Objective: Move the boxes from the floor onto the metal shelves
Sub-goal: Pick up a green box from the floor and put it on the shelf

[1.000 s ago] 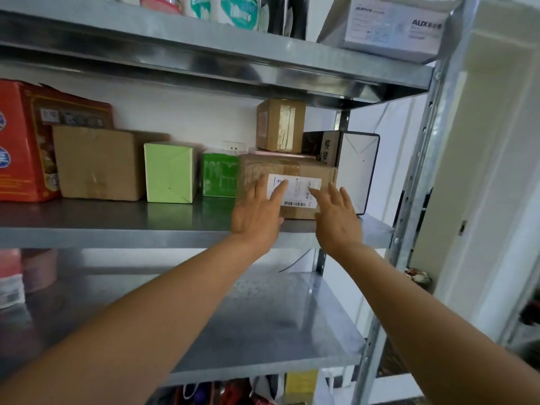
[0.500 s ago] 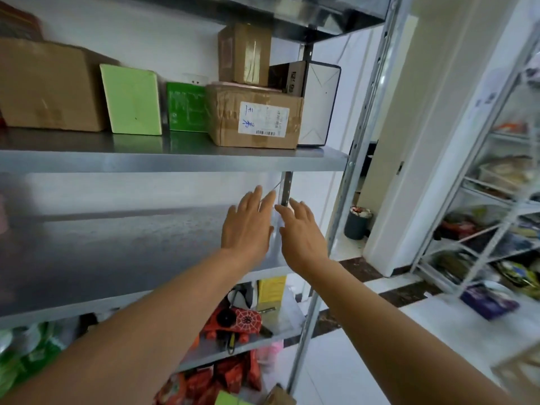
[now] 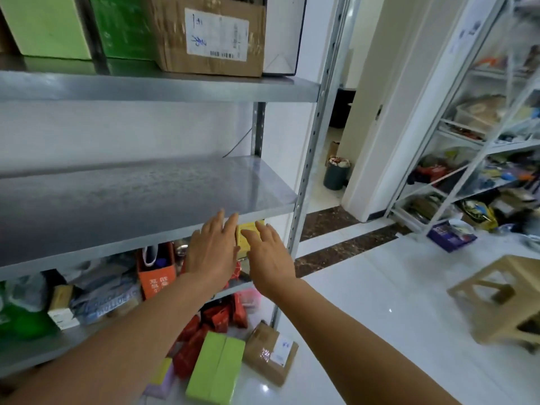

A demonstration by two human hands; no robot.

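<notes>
Head view: our left hand (image 3: pixel 211 255) and right hand (image 3: pixel 270 258) are empty, fingers spread; we should straddle the lime-green box (image 3: pixel 216 372) squarely.

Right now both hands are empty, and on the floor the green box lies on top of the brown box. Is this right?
Not quite: in the head view the green box lies beside the brown box on the floor, not on top. The left hand and right hand are indeed empty.

A home storeroom — 2 metal shelving units (image 3: pixel 309 159) packed with boxes and clutter, a glossy white tiled floor (image 3: pixel 380 302), a plastic stool (image 3: pixel 502 299), a bin (image 3: pixel 336 173) by the doorway.
</notes>
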